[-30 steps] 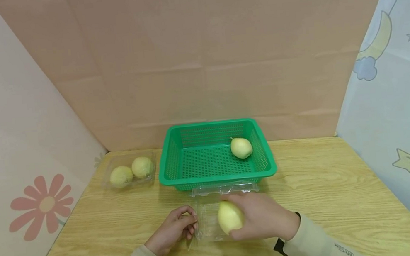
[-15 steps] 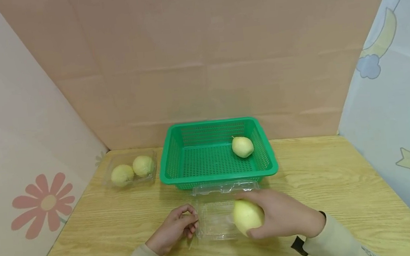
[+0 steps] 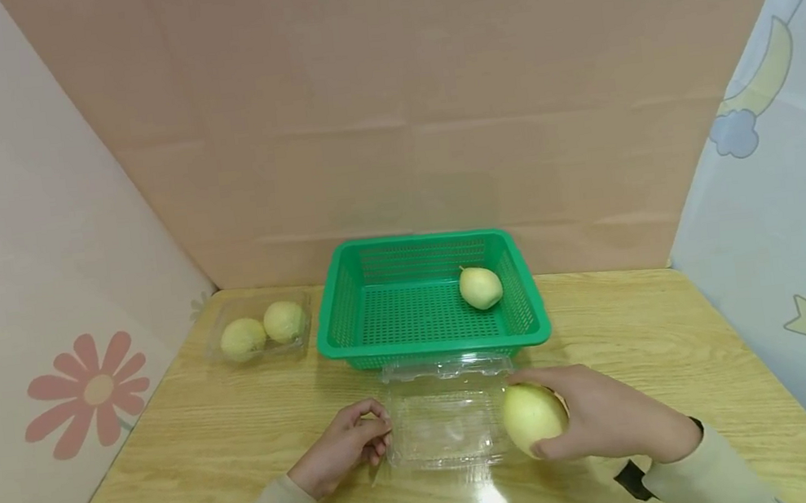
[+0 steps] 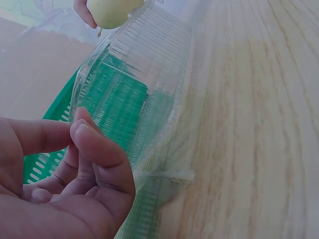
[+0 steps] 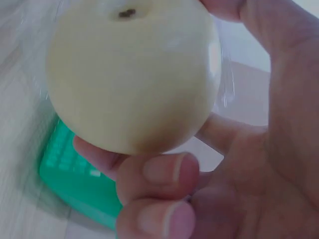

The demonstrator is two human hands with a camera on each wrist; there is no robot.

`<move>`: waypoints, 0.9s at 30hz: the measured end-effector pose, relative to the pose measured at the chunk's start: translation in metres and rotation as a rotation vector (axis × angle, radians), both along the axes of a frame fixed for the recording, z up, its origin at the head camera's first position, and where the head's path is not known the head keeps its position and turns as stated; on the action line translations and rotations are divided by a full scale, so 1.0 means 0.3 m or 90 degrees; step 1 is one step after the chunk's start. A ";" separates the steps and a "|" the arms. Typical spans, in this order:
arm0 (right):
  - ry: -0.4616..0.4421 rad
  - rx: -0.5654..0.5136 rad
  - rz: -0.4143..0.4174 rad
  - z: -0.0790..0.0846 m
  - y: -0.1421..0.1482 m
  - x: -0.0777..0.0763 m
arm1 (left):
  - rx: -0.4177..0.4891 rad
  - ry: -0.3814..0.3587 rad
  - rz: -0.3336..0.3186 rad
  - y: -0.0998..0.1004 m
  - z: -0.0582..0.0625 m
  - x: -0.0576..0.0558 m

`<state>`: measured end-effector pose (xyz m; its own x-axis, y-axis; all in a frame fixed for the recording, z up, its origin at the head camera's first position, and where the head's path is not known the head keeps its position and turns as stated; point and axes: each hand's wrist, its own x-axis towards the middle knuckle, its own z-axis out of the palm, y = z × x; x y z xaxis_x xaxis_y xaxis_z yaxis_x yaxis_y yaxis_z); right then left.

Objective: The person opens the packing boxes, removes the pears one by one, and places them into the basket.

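Note:
A clear plastic clamshell box (image 3: 445,427) lies on the table with its lid up toward the green basket. Thumb and index finger of my left hand (image 3: 344,444) pinch its left edge, seen closer in the left wrist view, where the box wall (image 4: 134,94) rises past the fingertips. At the box's right side my right hand (image 3: 600,415) grips a pale yellow pear (image 3: 535,418). In the right wrist view the pear (image 5: 134,74) fills the grasp, its dark-spotted end showing. The box holds no fruit.
Behind the box stands a green plastic basket (image 3: 335,304) with one pear (image 3: 480,287) at its right end. To the left, a clear box (image 3: 300,347) contains two pears (image 3: 243,339). Paper-covered panels close off the back and both sides of the wooden table (image 3: 683,386).
My right hand has carried the pear rightward, from over the middle of the box to its right side. The left hand has stayed at the box's left edge.

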<state>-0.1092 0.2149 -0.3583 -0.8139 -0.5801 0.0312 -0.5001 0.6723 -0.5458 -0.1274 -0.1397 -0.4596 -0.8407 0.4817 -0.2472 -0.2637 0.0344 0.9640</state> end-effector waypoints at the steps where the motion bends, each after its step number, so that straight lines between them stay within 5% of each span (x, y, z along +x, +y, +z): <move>1: -0.002 0.003 -0.010 0.007 0.010 -0.003 | 0.000 -0.001 -0.001 0.000 0.001 0.000; 15: 0.049 0.036 -0.114 0.128 0.073 -0.083 | -0.007 -0.004 0.000 0.000 0.001 0.002; 27: 0.087 0.046 -0.114 0.120 0.008 -0.252 | -0.014 0.000 0.000 0.000 -0.004 0.000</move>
<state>-0.1847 0.2173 -0.3224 -0.8952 -0.4315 0.1118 -0.4352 0.7920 -0.4281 -0.1274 -0.1396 -0.4607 -0.8405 0.4763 -0.2584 -0.2640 0.0564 0.9629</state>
